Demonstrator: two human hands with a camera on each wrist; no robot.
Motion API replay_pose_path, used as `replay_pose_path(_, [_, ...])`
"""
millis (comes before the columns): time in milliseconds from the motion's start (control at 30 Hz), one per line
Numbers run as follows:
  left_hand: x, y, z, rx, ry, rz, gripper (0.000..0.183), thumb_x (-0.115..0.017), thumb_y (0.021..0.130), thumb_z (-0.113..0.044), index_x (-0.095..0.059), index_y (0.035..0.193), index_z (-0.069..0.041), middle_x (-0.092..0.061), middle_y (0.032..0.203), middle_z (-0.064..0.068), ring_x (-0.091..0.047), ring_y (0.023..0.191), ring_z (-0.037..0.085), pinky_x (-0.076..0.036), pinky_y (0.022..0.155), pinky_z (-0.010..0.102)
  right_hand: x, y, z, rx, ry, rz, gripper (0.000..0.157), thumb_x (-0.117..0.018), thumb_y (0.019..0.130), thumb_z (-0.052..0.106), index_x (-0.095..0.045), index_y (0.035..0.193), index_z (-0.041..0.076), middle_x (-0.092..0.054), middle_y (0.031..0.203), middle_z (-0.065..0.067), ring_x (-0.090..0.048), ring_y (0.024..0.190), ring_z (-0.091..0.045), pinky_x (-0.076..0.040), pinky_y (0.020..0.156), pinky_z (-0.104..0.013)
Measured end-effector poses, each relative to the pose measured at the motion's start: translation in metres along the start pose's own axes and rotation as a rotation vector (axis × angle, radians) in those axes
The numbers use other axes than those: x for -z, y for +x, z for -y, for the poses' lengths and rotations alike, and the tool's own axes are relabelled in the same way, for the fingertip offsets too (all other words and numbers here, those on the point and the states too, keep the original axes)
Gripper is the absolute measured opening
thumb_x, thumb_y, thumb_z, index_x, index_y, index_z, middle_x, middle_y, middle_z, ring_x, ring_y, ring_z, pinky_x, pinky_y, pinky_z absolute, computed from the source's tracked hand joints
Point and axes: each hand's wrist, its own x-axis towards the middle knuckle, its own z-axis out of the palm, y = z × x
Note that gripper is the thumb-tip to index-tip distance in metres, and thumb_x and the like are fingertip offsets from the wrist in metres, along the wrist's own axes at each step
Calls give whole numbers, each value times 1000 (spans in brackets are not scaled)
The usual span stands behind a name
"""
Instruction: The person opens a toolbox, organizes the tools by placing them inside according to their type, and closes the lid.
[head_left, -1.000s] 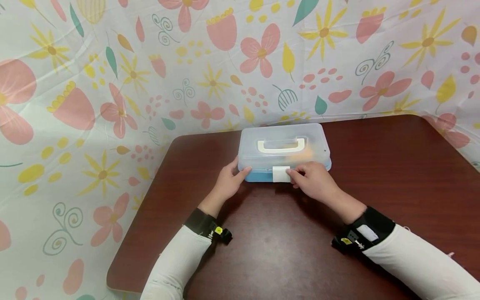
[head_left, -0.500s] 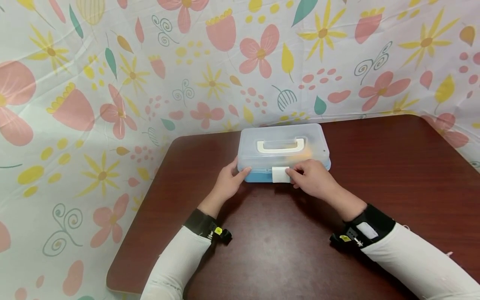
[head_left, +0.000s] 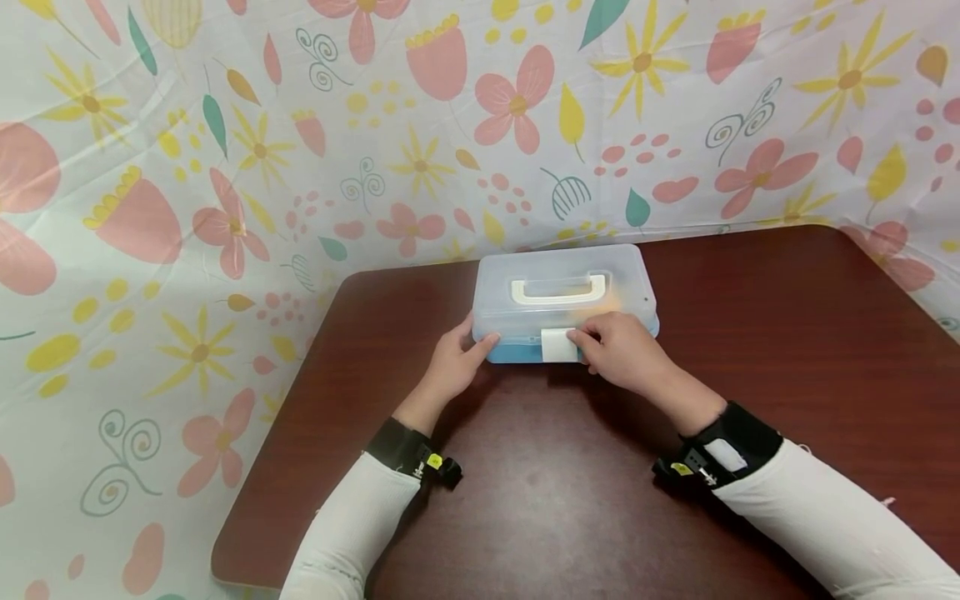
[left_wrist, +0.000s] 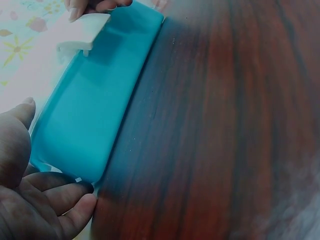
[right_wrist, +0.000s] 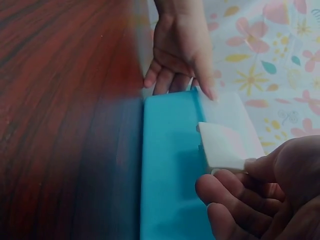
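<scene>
A plastic storage box (head_left: 517, 292) with a translucent lid and blue base sits lid-down near the table's back edge. A white carry handle (head_left: 558, 297) lies on the lid. My left hand (head_left: 454, 360) grips the box's left end, thumb on the lid's front edge and fingers against the side, as the left wrist view shows. My right hand (head_left: 628, 354) pinches the right edge of the white front latch (head_left: 557, 346) between thumb and fingers. In the right wrist view the latch (right_wrist: 225, 145) stands out at an angle from the blue front wall (right_wrist: 170, 150).
Something orange shows blurred through the lid, its kind unclear. The dark wood table (head_left: 525, 492) stretches out in front and to both sides. A flowered cloth (head_left: 420, 125) hangs right behind the table and along its left.
The right hand's knuckles have risen slightly while it keeps hold of the latch, and the latch's edge has lifted a little. The left hand stays on the box. The head view has shifted slightly.
</scene>
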Motion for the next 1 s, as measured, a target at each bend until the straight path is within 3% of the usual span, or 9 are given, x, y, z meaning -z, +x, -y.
replay_pose_path(533, [0, 0, 2, -1, 5, 3, 75, -60, 97, -62, -32, 161, -34, -44, 162, -5, -48, 144, 13, -45, 115, 44, 3, -1, 4, 77, -155, -31, 43, -65, 99, 24, -52, 59, 17, -47, 51, 4, -46, 54, -14, -38, 57, -30])
replay_pose_path(633, [0, 0, 2, 0, -3, 5, 74, -60, 98, -60, -32, 161, -34, -45, 162, -5, -51, 142, 14, -47, 113, 44, 10, -2, 12, 153, -166, -75, 38, -66, 95, 22, -51, 60, 19, -46, 51, 8, -45, 55, -11, -38, 56, -28])
replay_pose_path(800, [0, 1, 2, 1, -5, 2, 75, -60, 97, -61, -33, 161, -34, -46, 162, -5, -51, 141, 14, -48, 113, 44, 20, 3, 25, 398, -167, -294, 32, -73, 84, 18, -50, 62, 19, -45, 54, 9, -44, 57, -12, -36, 57, -28])
replay_pose_path(900, [0, 1, 3, -3, -5, 5, 74, -60, 97, -61, -33, 161, -35, -46, 161, -5, -51, 141, 13, -48, 112, 43, 22, 9, 28, 460, -217, -361, 27, -80, 79, 22, -56, 70, 14, -55, 68, 1, -52, 70, -22, -42, 65, -37])
replay_pose_path(967, [0, 1, 3, -6, -2, 8, 73, -60, 98, -61, -33, 161, -36, -47, 161, -6, -52, 141, 13, -48, 112, 43, 20, 13, 27, 429, -284, -336, 27, -84, 77, 30, -66, 85, 12, -66, 89, -5, -59, 89, -30, -47, 79, -47])
replay_pose_path(1000, [0, 1, 3, -8, -4, 8, 73, -60, 98, -60, -33, 161, -36, -47, 161, -6, -52, 141, 13, -48, 112, 43, 20, 14, 26, 397, -326, -306, 35, -86, 76, 35, -70, 96, 11, -68, 103, -8, -60, 102, -33, -46, 87, -52])
